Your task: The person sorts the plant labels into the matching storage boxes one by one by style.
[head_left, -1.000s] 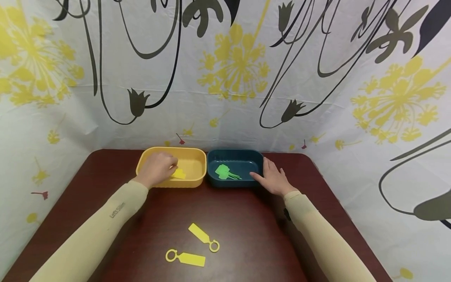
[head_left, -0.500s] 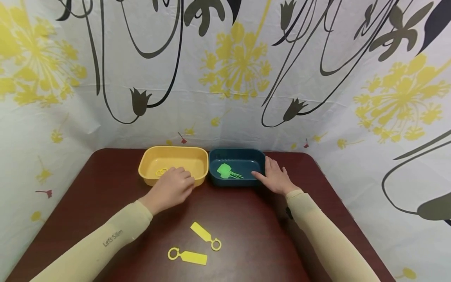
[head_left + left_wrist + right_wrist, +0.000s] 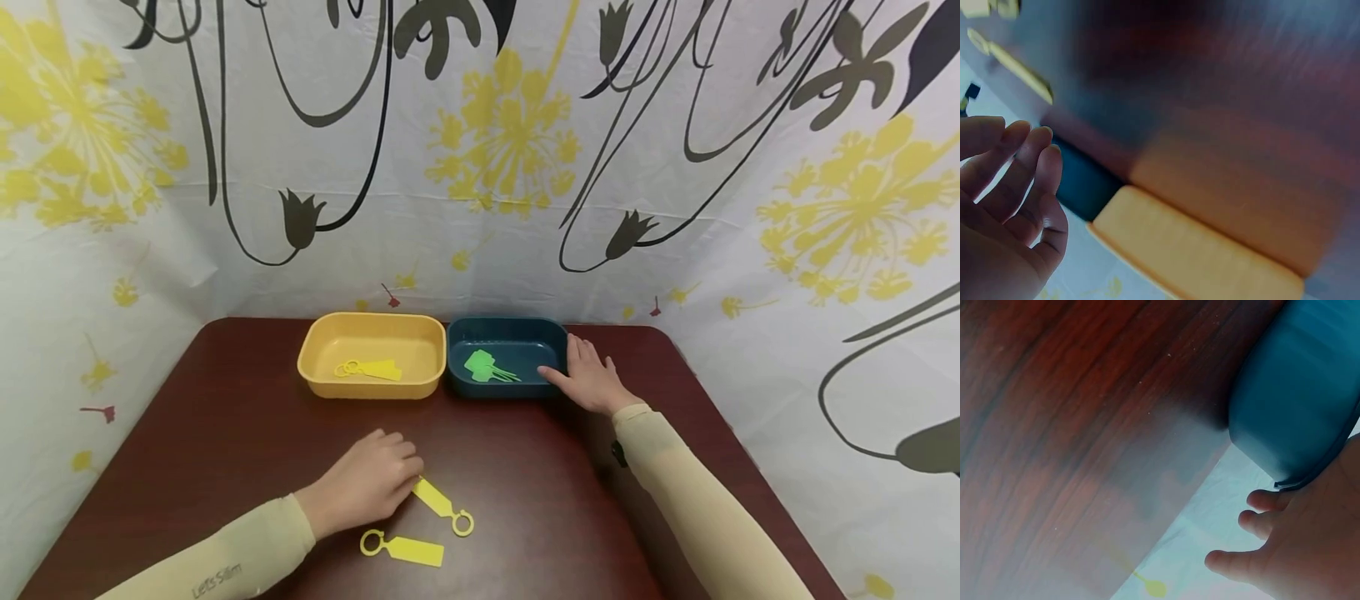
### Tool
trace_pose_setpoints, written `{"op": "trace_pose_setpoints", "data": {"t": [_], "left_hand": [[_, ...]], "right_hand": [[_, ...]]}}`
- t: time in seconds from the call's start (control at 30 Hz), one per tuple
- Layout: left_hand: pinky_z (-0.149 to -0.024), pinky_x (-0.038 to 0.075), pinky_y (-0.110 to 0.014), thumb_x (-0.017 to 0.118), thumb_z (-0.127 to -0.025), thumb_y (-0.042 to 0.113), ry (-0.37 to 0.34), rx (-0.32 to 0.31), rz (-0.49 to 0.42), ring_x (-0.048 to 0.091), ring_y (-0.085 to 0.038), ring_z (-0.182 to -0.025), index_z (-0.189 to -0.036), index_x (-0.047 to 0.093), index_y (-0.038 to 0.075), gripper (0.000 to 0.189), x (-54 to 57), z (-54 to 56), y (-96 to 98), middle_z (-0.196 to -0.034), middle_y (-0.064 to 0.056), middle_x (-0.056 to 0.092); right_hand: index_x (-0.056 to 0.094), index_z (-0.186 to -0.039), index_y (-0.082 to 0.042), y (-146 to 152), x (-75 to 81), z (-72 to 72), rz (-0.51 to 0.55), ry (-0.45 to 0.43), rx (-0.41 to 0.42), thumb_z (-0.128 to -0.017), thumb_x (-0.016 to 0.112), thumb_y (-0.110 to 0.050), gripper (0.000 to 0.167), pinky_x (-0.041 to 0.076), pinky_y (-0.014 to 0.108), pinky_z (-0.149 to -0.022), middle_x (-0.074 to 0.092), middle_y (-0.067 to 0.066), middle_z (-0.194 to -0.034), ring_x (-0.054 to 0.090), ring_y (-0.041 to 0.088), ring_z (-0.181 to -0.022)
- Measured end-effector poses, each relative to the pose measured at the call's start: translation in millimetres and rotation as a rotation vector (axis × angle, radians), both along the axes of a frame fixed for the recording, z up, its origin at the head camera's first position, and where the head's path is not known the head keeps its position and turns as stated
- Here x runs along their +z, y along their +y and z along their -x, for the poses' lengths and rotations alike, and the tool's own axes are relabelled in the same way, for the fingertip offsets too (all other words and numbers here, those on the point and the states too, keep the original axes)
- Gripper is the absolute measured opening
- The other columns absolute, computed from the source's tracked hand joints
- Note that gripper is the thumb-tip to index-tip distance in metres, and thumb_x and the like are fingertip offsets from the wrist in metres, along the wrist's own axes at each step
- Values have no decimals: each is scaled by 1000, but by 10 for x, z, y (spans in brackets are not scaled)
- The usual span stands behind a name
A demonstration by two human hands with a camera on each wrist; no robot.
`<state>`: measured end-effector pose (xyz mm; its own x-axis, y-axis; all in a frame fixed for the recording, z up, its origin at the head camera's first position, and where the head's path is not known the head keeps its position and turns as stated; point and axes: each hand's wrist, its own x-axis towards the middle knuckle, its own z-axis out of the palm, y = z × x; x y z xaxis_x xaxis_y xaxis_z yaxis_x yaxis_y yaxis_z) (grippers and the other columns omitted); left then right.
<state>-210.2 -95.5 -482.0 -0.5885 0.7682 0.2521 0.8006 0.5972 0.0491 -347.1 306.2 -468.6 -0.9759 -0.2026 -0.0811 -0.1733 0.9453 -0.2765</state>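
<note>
Two yellow tags, each a flat strip with a ring at one end, lie on the table. My left hand (image 3: 369,481) is at the upper end of the farther tag (image 3: 435,497). In the left wrist view its fingers (image 3: 1047,165) are loosely bent, with nothing between them and the tag (image 3: 1019,70) beyond the tips. The nearer tag (image 3: 415,551) lies just below. My right hand (image 3: 590,379) rests on the right end of the dark blue box (image 3: 510,389), thumb over the rim, fingers straight along the outer wall. Inside that box is a bunch of green tags (image 3: 482,364).
A yellow box (image 3: 367,390) holding several yellow tags (image 3: 378,369) stands left of the blue one, side by side at the back edge of the brown table (image 3: 525,483). A patterned cloth (image 3: 420,225) hangs behind and at both sides.
My left hand has come out of the yellow box and moved toward me to the farther tag, leaving yellow tags in the box. The right hand stays on the blue box.
</note>
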Motion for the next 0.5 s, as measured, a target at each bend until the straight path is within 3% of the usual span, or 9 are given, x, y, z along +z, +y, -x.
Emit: {"op": "trace_pose_setpoints", "data": {"t": [0.2,0.5], "left_hand": [[-62,33,-27,71,-94,22,-36,10,0,40,-10,-70,-82,69,24,13,-81,-161,-66,-72,14,46],[-62,31,-27,71,-94,25,-93,5,-30,39,-9,-71,-82,65,26,14,-54,-325,-115,-72,16,41]], "right_hand": [[-3,-160,-1,26,-7,8,-6,-3,0,-90,31,-84,114,2,71,-112,-1,19,-167,2,39,-152],[-2,-160,-1,17,-23,13,-26,8,-2,-88,30,-85,115,4,71,-112,0,19,-167,3,39,-152]]}}
